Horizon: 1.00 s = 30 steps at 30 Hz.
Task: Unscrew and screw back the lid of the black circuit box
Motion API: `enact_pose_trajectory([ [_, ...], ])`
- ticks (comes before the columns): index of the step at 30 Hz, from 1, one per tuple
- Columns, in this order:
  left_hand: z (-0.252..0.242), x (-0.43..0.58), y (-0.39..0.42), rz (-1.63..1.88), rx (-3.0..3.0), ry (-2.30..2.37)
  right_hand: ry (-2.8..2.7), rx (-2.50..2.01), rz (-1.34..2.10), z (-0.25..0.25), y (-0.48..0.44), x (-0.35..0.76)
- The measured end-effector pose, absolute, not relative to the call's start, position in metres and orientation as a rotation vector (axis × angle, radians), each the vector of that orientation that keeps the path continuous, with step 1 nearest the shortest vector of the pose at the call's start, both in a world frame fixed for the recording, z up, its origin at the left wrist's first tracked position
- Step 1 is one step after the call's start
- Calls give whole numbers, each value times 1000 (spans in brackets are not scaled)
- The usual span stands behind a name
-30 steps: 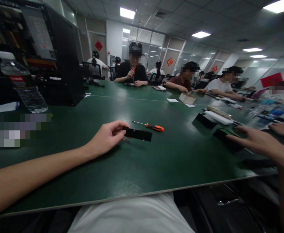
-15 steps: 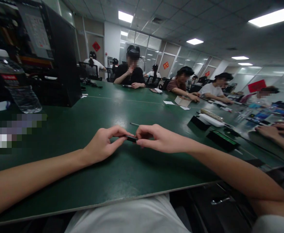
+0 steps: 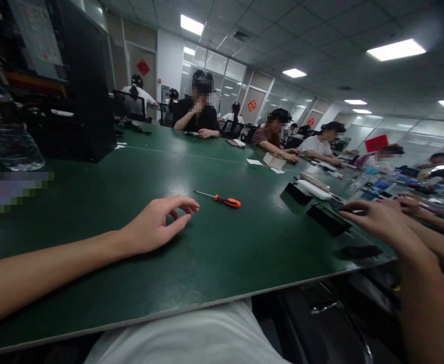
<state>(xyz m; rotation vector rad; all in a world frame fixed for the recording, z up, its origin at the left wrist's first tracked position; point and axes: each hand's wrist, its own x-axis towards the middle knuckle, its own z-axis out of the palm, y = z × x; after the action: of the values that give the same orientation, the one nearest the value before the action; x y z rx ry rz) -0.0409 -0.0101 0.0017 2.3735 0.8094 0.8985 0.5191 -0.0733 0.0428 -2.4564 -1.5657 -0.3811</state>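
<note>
My left hand [image 3: 161, 225] rests on the green table with its fingers loosely curved and apart, holding nothing. Just beyond its fingertips lies a screwdriver [image 3: 227, 201] with an orange and black handle, its thin shaft pointing left. Out to the right, my right hand [image 3: 383, 225] hovers at the right end of a long black box [image 3: 328, 221]. Its thumb and index finger are spread, and I see nothing between them. The small dark piece from before does not show in either hand.
A black computer case [image 3: 85, 86] and a water bottle [image 3: 9, 126] stand at the left. Beside the black box lie a white device [image 3: 312, 189] and a dark flat item [image 3: 360, 251]. Further back is a small carton [image 3: 274, 161]. A co-worker's hands [image 3: 411, 205] are at the right.
My right hand has left my left hand and swung right to the black box. The small dark piece is gone from my left fingers, which have parted. The whole screwdriver now shows.
</note>
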Motion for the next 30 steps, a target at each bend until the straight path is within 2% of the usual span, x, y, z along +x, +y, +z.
enact_pose_trajectory([
  [5,3,-41,-10,884,2394,846,-1475,-2377,-162,29,-70,538],
  [13,2,-41,-9,911,2421,796,-1574,-2389,-86,29,-62,531],
  [30,-1,-41,-6,917,2443,750,-1737,-2425,-190,35,-58,534],
])
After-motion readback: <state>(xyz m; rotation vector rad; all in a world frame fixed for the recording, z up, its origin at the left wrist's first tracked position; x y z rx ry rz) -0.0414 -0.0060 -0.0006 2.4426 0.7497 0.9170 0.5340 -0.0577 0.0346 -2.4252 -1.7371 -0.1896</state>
